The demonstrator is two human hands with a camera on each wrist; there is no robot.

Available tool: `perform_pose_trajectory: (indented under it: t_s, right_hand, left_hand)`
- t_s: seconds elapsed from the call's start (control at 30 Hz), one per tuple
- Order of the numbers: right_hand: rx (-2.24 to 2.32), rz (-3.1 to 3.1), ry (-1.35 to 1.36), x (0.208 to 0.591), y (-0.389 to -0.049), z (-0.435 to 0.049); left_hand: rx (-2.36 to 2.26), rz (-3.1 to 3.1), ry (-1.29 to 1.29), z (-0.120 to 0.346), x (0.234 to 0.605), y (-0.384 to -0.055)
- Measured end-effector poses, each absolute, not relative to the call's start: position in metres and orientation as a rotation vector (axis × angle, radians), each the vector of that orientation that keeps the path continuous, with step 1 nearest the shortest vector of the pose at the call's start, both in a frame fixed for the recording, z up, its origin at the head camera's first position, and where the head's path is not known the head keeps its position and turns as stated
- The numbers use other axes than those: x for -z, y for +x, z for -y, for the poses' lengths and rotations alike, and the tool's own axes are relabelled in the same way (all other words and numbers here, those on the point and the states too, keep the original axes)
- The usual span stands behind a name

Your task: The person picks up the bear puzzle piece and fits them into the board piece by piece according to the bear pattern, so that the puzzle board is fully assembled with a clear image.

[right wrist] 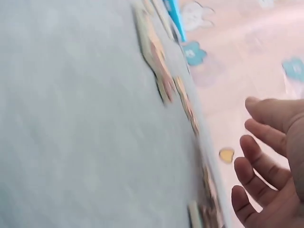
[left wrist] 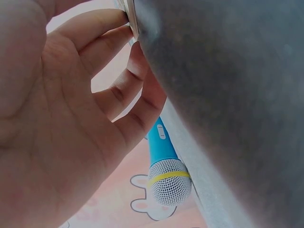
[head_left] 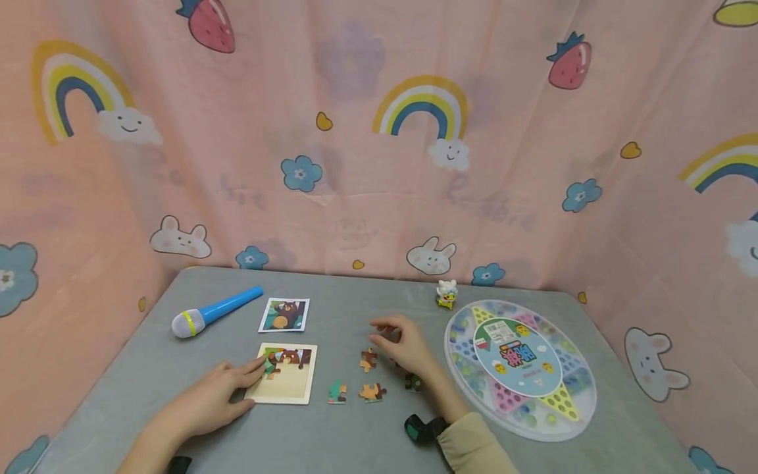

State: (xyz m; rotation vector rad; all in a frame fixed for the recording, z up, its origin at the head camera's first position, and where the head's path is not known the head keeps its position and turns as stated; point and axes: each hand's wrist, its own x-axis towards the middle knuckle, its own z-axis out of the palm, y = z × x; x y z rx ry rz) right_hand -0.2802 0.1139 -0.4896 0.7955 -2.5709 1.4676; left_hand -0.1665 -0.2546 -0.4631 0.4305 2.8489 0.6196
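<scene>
My left hand (head_left: 222, 395) rests at the left side of a wooden puzzle tray (head_left: 290, 393), its fingertips on the frame. In the left wrist view, the fingers (left wrist: 107, 50) meet the tray's thin edge (left wrist: 131, 21). Fitted pieces along the tray's upper part show a brown bear. My right hand (head_left: 408, 345) hovers above the loose pieces, fingers apart and bent, nothing between them. Near it lie a brown piece (head_left: 368, 359), an orange-brown piece (head_left: 372, 393), a teal piece (head_left: 337, 393) and a dark green piece (head_left: 412, 382) partly behind the wrist.
Behind the tray lies a bear picture card (head_left: 284, 315), with a blue toy microphone (head_left: 222, 309) to its left. A round Chinese checkers board (head_left: 518, 368) takes up the right side. A small white-and-yellow figurine (head_left: 447, 294) stands near the back edge, before a pink curtain (head_left: 355, 217).
</scene>
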Motion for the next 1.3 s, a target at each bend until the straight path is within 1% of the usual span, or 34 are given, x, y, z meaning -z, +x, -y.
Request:
perform_pose_trajectory:
  t_s: [0.23,0.57,1.3]
  right_hand:
    - [-1.432,2.612,0.840,0.506,-0.287,-0.129]
    - [-1.220,2.636,1.093,0.503,-0.287,-0.134]
    - [-1.141,2.709,1.131,0.505,-0.285,-0.136]
  left_hand:
    - [-0.605,-2.840,0.402,0.253,0.461,-0.166]
    - [-0.630,-2.827,0.365,0.251,0.462,-0.169]
    - [-0.621,-2.825,0.348,0.251,0.461,-0.166]
